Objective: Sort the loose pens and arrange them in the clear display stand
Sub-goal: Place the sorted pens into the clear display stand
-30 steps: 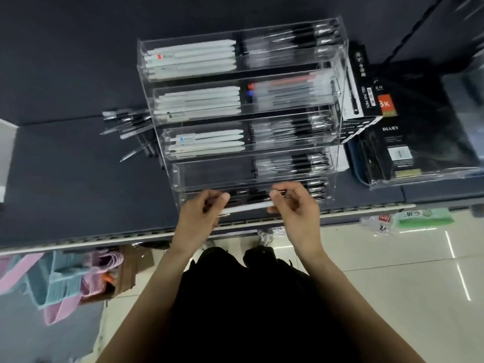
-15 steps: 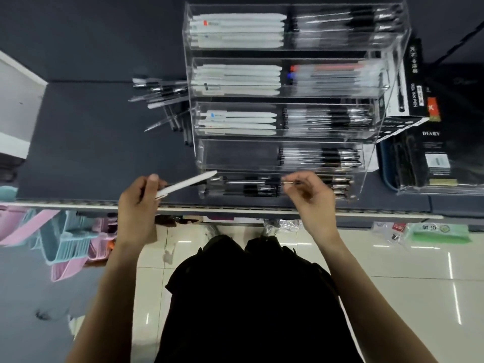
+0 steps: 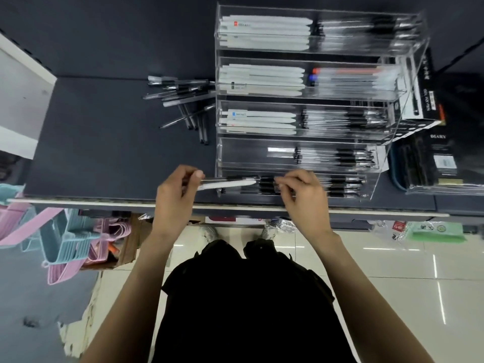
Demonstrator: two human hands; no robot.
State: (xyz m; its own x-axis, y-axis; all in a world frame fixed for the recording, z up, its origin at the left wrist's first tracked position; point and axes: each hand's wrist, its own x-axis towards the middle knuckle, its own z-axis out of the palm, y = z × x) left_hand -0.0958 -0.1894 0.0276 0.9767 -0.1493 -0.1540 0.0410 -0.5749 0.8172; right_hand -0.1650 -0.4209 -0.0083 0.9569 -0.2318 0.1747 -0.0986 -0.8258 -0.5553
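At the clear display stand (image 3: 309, 106), my left hand (image 3: 175, 195) pinches a white pen (image 3: 225, 184) level at the mouth of the lowest tier, while my right hand (image 3: 301, 195) pinches a dark pen (image 3: 264, 179) there. Loose pens (image 3: 183, 100) wait on the surface (image 3: 104, 142) to the stand's left. Risk: white could land among black pens, or snag the clear wall.

Dim overhead light; bright streaks glare on the glossy floor (image 3: 392, 271) below the hands. Wide-angle bending warps the edges, and the display stand (image 3: 408, 106) is slightly blurred.
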